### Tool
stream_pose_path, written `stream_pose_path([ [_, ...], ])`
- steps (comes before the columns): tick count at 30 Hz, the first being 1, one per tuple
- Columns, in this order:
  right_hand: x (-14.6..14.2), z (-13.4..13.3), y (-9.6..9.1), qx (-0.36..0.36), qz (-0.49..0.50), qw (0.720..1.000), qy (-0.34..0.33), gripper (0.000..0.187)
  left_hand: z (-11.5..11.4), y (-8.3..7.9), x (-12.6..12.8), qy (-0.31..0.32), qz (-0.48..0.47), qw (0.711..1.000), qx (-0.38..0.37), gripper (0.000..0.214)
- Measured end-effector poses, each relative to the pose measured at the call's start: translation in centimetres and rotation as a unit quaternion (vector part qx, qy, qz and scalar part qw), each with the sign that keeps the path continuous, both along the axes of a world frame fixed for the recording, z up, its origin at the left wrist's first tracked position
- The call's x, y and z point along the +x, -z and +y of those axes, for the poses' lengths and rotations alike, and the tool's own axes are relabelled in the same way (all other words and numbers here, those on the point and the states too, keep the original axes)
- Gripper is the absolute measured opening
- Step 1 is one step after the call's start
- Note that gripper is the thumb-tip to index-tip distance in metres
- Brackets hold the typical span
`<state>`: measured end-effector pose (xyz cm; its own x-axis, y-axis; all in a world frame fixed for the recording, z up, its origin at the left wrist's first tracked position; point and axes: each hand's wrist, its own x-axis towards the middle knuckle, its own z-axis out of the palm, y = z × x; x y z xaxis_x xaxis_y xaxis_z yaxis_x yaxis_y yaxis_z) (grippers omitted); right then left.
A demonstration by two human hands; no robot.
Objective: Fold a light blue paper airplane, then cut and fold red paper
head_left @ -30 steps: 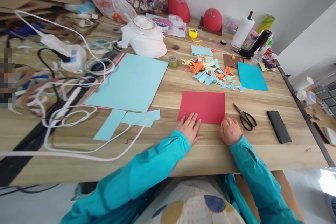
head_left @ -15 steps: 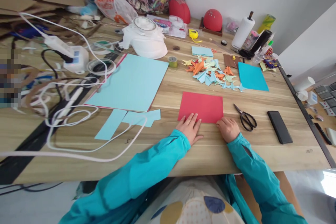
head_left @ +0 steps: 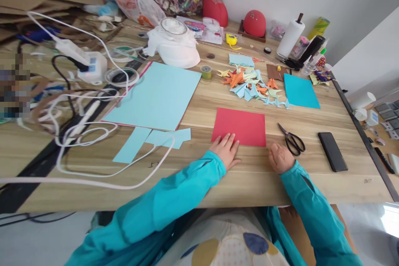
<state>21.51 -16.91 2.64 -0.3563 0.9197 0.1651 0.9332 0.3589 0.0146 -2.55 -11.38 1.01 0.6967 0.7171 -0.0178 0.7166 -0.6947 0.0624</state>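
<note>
A red sheet of paper (head_left: 241, 124) lies flat on the wooden table in front of me. My left hand (head_left: 225, 150) rests on its lower left edge, palm down with the fingers spread. Just right of the sheet's lower right corner, my right hand (head_left: 279, 158) is on the table in a loose fist, apart from the paper. No object shows in its curled fingers. Black-handled scissors (head_left: 293, 142) lie close beyond the right hand, pointing up and left. Behind the red sheet is a pile of folded paper cranes (head_left: 246, 83) in orange, blue and pale yellow.
Large light-blue sheets (head_left: 156, 95) and cut strips (head_left: 132, 145) lie left, by a white cable (head_left: 102, 177). A phone (head_left: 332, 151) is at right, a bright-blue paper stack (head_left: 301, 91) behind. Farther back are a tape measure (head_left: 231, 39) and a red pincushion (head_left: 254, 23).
My right hand has moved right, off the red sheet's lower right corner, toward the scissors. The left hand stays on the paper. The view has shifted slightly.
</note>
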Motion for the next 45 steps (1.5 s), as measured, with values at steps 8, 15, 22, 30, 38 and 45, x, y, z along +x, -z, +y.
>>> stream_pose_path([
  [8, 2.2, 0.5, 0.2, 0.153, 0.006, 0.955, 0.254, 0.030, 3.0, -0.5, 1.0, 0.044, -0.046, 0.996, 0.057, 0.027],
  [15, 3.8, 2.2, -0.9, 0.180, 0.150, 0.924, 0.301, 0.031, 3.7, 0.9, 1.1, 0.098, -0.073, 0.984, 0.128, 0.033],
  [22, 0.7, 5.5, 0.3, 0.202, 0.214, 0.916, 0.274, 0.031, 3.6, 2.1, 1.3, 0.099, -0.099, 0.974, 0.180, 0.032],
  [30, -2.7, 5.3, 0.0, 0.196, 0.162, 0.962, 0.102, 0.021, 3.6, 1.0, 0.5, 0.106, -0.219, 0.916, 0.317, 0.025],
  [38, -6.4, 4.2, 0.2, 0.158, 0.085, 0.976, -0.125, 0.023, 2.6, 0.5, 0.9, 0.120, -0.246, 0.910, 0.312, 0.021],
  [45, -5.7, 4.0, 0.0, 0.183, 0.061, 0.971, -0.143, 0.022, 2.5, 0.1, 0.8, 0.144, -0.227, 0.912, 0.310, 0.014],
])
